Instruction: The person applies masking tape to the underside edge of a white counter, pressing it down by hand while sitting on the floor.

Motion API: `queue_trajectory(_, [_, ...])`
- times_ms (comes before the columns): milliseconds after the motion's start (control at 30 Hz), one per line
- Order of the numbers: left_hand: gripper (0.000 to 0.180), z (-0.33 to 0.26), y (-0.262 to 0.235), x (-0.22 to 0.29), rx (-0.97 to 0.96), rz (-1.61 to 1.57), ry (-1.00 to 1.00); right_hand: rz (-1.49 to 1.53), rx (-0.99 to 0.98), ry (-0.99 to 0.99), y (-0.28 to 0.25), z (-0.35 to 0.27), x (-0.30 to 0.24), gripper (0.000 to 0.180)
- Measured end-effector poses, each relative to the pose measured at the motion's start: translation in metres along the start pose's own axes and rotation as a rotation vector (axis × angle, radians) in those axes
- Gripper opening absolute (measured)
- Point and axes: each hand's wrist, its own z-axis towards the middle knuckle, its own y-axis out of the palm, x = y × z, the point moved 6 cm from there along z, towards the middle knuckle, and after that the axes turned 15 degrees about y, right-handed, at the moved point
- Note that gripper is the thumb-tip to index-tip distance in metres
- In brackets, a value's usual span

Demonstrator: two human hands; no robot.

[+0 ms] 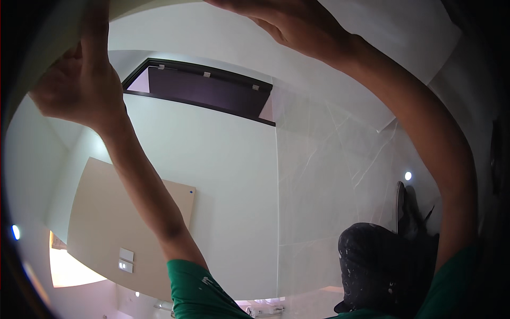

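Both my arms are raised, in green short sleeves. My left hand (82,90) is at the upper left, with its thumb stretched up and its other fingers curled and blurred. It is at the edge of a pale beige band (40,50); what the fingers hold, if anything, cannot be made out. My right hand (297,24) reaches in at the top, in front of a broad white panel (186,26). Its fingers run past the upper edge of the picture. The white panel has a corner below my right forearm.
Grey marbled tiles (319,186) lie beside a white surface (234,175). A dark-framed opening (207,90) has several light clips. A beige board (133,212) carries white switch plates (126,260). Stained dark trousers (372,260) and a dark shoe (400,204) are at lower right.
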Motion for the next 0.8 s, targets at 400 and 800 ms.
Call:
queue_trajectory(400, [0.048,-0.002,-0.014,-0.002,-0.037,0.163,-0.031,-0.004,-0.037,0.056,0.011,0.029,-0.023,0.051])
queue_trajectory(800, [0.048,-0.006,-0.01,0.005,0.015,0.254,-0.121,0.058,-0.093,0.104,0.013,0.039,-0.025,0.05])
